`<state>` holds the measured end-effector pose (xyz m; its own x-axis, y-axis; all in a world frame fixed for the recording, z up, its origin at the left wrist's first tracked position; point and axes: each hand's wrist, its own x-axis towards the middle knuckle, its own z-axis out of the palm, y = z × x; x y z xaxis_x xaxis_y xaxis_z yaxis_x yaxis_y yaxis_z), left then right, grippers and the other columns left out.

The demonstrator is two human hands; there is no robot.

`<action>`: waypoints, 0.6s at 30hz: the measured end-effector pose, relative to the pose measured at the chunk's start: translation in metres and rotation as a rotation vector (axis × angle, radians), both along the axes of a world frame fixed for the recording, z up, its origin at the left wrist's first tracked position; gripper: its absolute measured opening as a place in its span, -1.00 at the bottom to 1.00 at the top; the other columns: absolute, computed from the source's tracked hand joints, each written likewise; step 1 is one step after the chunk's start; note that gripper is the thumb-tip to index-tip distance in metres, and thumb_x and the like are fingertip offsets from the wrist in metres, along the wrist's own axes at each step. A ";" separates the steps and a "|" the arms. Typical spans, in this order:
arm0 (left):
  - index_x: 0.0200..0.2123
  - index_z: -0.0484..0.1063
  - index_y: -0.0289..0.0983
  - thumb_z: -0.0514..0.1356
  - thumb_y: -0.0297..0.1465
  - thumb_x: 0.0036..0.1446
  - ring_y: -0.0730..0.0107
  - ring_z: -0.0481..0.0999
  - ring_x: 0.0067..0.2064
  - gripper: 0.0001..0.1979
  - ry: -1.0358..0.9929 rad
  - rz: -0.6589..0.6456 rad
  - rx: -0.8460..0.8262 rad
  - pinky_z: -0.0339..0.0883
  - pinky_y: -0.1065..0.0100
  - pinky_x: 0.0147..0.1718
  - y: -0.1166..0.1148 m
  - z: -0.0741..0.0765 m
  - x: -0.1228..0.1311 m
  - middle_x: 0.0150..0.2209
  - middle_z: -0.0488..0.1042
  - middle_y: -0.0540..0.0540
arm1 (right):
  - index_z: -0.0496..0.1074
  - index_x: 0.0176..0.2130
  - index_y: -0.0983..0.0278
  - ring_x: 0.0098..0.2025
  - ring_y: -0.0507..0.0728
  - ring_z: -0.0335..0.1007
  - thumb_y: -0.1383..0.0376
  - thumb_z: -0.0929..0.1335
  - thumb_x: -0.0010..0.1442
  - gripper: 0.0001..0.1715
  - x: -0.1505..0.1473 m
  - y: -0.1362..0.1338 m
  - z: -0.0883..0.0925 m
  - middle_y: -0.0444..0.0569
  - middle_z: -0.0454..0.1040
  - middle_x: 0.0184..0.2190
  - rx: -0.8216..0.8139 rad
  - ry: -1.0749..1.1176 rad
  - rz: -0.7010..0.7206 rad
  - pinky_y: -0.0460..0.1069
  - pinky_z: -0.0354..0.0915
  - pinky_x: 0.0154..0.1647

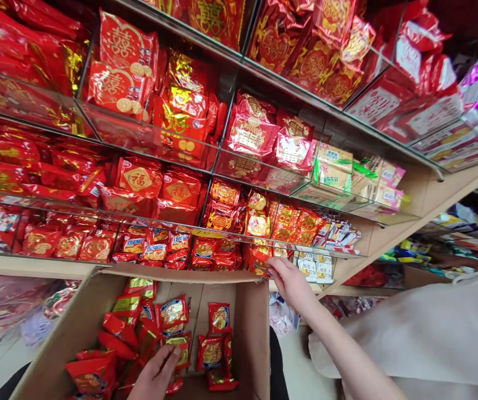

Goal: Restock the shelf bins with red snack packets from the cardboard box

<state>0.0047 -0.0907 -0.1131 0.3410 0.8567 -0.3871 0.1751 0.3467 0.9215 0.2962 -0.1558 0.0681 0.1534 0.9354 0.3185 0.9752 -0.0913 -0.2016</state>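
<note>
A cardboard box [252, 316] holds many small red snack packets [172, 312] with gold and blue printing. Inside it, my left hand [158, 371] has its thumb and fingers closed on the edge of a red-and-gold snack packet [179, 345]. Beyond the box's far right corner, my right hand [288, 280] reaches to the lowest shelf compartment. Its fingers pinch the right edge of a red snack packet [259, 262], which lies at the front of similar packets; the box flap partly covers the view there.
Tiered shelves with clear dividers and glass fronts [151, 133] rise ahead, full of red packaged sweets and biscuits. White packets [314, 268] sit right of my right hand. A person in light clothing [422, 328] is close on the right. Plastic-wrapped goods [9, 305] lie below the shelf at left.
</note>
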 end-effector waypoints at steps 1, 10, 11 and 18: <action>-0.39 0.46 -0.23 0.25 -0.06 -0.27 0.16 0.49 -0.16 -0.59 0.028 -0.036 0.044 0.34 0.30 -0.16 0.000 0.001 0.000 -0.31 0.56 -0.09 | 0.32 -0.07 0.22 -0.08 0.09 0.32 0.37 0.11 0.26 -0.68 0.002 0.006 0.000 0.01 0.40 -0.11 -0.098 -0.056 0.008 -0.06 0.20 -0.08; -0.59 0.26 -0.20 0.05 -0.08 -0.03 0.40 0.31 -0.50 -0.68 0.117 -0.294 0.226 0.23 0.44 -0.47 -0.011 -0.002 0.002 -0.61 0.28 0.05 | 0.30 -0.02 0.31 -0.19 0.14 0.42 0.32 0.25 0.21 -0.69 -0.007 0.087 -0.016 0.08 0.46 -0.22 -0.496 -0.152 -0.122 -0.06 0.24 -0.24; -0.59 0.25 -0.20 0.04 -0.11 -0.02 0.40 0.30 -0.49 -0.69 0.137 -0.321 0.236 0.22 0.44 -0.46 -0.011 -0.001 0.001 -0.61 0.27 0.05 | 0.30 -0.04 0.36 -0.21 0.14 0.42 0.33 0.25 0.21 -0.69 -0.008 0.095 -0.021 0.10 0.46 -0.24 -0.508 -0.152 -0.155 -0.04 0.26 -0.25; -0.58 0.25 -0.20 0.03 -0.26 -0.01 0.38 0.34 -0.43 -0.81 0.223 -0.399 0.257 0.20 0.43 -0.38 -0.014 0.004 -0.002 -0.57 0.33 0.03 | 0.31 -0.07 0.36 -0.18 0.09 0.38 0.23 0.28 0.22 -0.68 -0.006 0.133 -0.056 0.02 0.39 -0.14 -0.548 -0.123 -0.307 0.07 0.35 -0.18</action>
